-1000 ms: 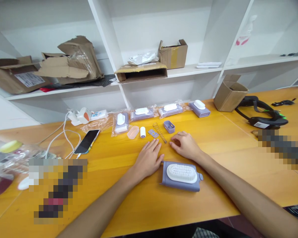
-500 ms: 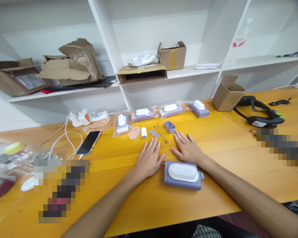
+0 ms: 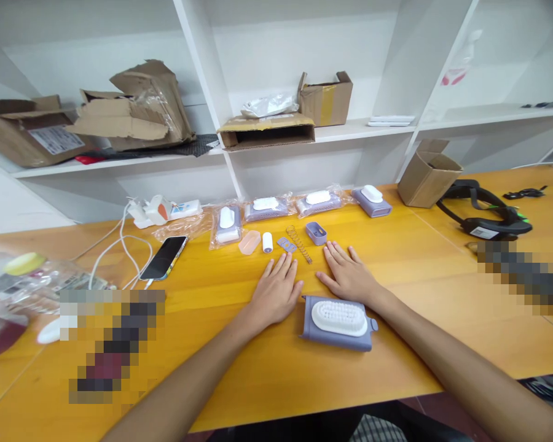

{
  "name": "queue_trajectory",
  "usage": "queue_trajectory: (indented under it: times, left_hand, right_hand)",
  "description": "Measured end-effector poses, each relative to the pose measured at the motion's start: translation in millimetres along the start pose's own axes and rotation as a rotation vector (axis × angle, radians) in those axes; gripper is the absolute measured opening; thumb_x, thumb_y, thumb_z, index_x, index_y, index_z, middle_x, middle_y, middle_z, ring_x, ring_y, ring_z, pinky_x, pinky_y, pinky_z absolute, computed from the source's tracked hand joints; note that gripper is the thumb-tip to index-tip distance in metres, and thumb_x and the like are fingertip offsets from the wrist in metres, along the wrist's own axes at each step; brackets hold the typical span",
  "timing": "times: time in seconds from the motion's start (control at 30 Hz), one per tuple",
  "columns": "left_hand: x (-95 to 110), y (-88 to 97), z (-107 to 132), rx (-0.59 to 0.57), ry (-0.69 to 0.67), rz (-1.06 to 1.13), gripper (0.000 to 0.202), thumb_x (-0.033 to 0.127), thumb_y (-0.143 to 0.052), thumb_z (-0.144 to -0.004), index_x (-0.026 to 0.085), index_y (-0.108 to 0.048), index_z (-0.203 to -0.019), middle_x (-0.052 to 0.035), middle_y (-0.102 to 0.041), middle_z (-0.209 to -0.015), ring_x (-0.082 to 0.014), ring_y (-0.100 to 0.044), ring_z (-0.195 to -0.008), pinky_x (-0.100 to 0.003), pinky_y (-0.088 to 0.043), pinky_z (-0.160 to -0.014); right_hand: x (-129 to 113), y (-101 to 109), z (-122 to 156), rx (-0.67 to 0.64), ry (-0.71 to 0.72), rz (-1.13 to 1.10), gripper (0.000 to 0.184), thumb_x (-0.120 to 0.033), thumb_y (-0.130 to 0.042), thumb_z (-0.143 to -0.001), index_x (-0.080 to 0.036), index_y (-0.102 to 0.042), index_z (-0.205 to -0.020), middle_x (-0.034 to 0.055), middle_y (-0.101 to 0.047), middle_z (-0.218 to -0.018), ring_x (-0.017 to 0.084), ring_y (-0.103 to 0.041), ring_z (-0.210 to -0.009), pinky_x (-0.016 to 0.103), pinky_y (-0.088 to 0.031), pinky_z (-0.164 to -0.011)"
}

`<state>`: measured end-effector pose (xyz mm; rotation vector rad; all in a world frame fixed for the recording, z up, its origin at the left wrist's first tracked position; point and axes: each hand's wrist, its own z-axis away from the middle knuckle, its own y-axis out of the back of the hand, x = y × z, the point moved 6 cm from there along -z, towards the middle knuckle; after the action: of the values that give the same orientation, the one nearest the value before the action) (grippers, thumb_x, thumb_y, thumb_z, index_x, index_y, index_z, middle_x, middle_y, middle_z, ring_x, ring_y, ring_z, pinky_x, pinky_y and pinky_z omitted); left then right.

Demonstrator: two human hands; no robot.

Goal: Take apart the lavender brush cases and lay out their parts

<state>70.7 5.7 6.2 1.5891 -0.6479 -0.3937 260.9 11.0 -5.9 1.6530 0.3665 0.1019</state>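
My left hand lies flat on the wooden table, fingers stretched forward, holding nothing. To its right my right hand also rests flat, fingers spread. Between the wrists, nearer me, is a purple case with a white bristled oval brush on top. Ahead of the fingertips lie a coiled metal spring, flat grey-purple pieces, a small purple open housing, a white cylinder and a translucent peach cover. The right fingertips are close to the housing.
Several purple-and-white units, some in clear plastic, line the back, including one unwrapped unit. A phone and power strip are left. A cardboard box and black headset are right. Shelves hold cardboard boxes.
The view has shifted slightly. Both hands stay flat in the same places, and the parts on the table have not moved.
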Motion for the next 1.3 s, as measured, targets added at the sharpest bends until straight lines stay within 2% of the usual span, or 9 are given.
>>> queue_trajectory:
  times: [0.17,0.33,0.43,0.53,0.67,0.8,0.87,1.07,1.3]
  left_hand:
    - [0,7.2,-1,0.017,0.000,0.128,0.053,0.039,-0.038,-0.109,0.012,-0.051,-0.153,-0.0194,-0.043,-0.167,-0.0351,-0.036,-0.158,-0.060,-0.026,-0.129]
    - [16,43.5,5,0.095,-0.219,0.650,0.051,0.043,-0.027,-0.112,0.020,-0.066,-0.137,-0.0122,-0.069,-0.141,-0.0259,-0.064,-0.132,-0.045,-0.046,-0.117]
    - [38,56.7,14,-0.009,-0.419,0.800,0.057,0.060,-0.050,-0.103,0.023,-0.058,-0.146,-0.0124,-0.065,-0.146,-0.0312,-0.062,-0.134,-0.048,-0.046,-0.116]
    - [54,52.8,19,-0.126,-0.501,0.698,0.080,0.060,-0.078,-0.085,0.026,-0.053,-0.152,-0.0138,-0.060,-0.152,-0.0374,-0.056,-0.139,-0.051,-0.041,-0.119]
    - [45,40.9,14,-0.147,-0.427,0.552,0.087,0.048,-0.089,-0.077,0.027,-0.053,-0.152,-0.0132,-0.064,-0.146,-0.0378,-0.061,-0.132,-0.051,-0.043,-0.115]
    - [15,36.9,1,-0.060,-0.269,0.566,0.088,0.047,-0.093,-0.071,0.026,-0.055,-0.148,-0.0133,-0.064,-0.146,-0.0374,-0.060,-0.132,-0.050,-0.043,-0.115]
    - [-1,36.4,-5,0.001,-0.193,0.589,0.082,0.045,-0.094,-0.071,0.024,-0.059,-0.142,-0.0128,-0.066,-0.143,-0.0365,-0.062,-0.130,-0.049,-0.044,-0.114]
    - [-23,34.2,-13,0.114,-0.067,0.694,0.066,0.037,-0.092,-0.072,0.023,-0.063,-0.130,-0.0096,-0.071,-0.129,-0.0319,-0.067,-0.117,-0.045,-0.050,-0.105]
    - [-28,33.1,-13,0.101,-0.018,0.828,0.061,0.042,-0.088,-0.077,0.022,-0.064,-0.129,-0.0091,-0.072,-0.129,-0.0297,-0.068,-0.116,-0.042,-0.052,-0.102]
  right_hand:
    - [0,1,0,-0.017,-0.011,0.006,0.080,-0.058,-0.033,-0.106,-0.001,-0.036,-0.163,0.0241,-0.027,-0.172,0.037,-0.023,-0.162,0.065,-0.018,-0.129]
    - [1,2,-1,-0.036,-0.014,0.011,0.081,-0.059,-0.033,-0.106,-0.002,-0.035,-0.163,0.0235,-0.027,-0.172,0.038,-0.022,-0.162,0.064,-0.017,-0.129]
    - [1,1,-1,-0.027,0.003,-0.006,0.079,-0.058,-0.034,-0.106,-0.004,-0.035,-0.164,0.0236,-0.029,-0.172,0.037,-0.023,-0.162,0.065,-0.017,-0.129]
    - [3,0,-2,-0.010,0.000,-0.044,0.080,-0.059,-0.039,-0.104,-0.005,-0.037,-0.163,0.0238,-0.029,-0.172,0.038,-0.024,-0.162,0.066,-0.017,-0.129]
    - [12,7,-7,0.057,-0.019,-0.216,0.072,-0.053,-0.043,-0.104,-0.009,-0.043,-0.160,0.0229,-0.039,-0.168,0.038,-0.033,-0.159,0.067,-0.020,-0.128]
    - [32,21,-10,0.197,-0.040,-0.610,0.058,-0.050,-0.031,-0.110,-0.018,-0.061,-0.148,0.0164,-0.061,-0.154,0.032,-0.054,-0.146,0.058,-0.035,-0.125]
    - [33,27,-9,0.225,0.027,-0.747,0.055,-0.053,-0.034,-0.109,-0.020,-0.069,-0.137,0.0145,-0.069,-0.144,0.032,-0.061,-0.138,0.054,-0.043,-0.120]
    - [0,35,-5,0.178,0.258,-0.754,0.048,-0.047,-0.076,-0.091,-0.025,-0.070,-0.132,0.0115,-0.073,-0.131,0.033,-0.067,-0.121,0.052,-0.051,-0.107]
    - [-6,39,-7,0.150,0.282,-0.794,0.043,-0.045,-0.077,-0.091,-0.024,-0.070,-0.128,0.0105,-0.074,-0.125,0.031,-0.070,-0.112,0.045,-0.054,-0.097]
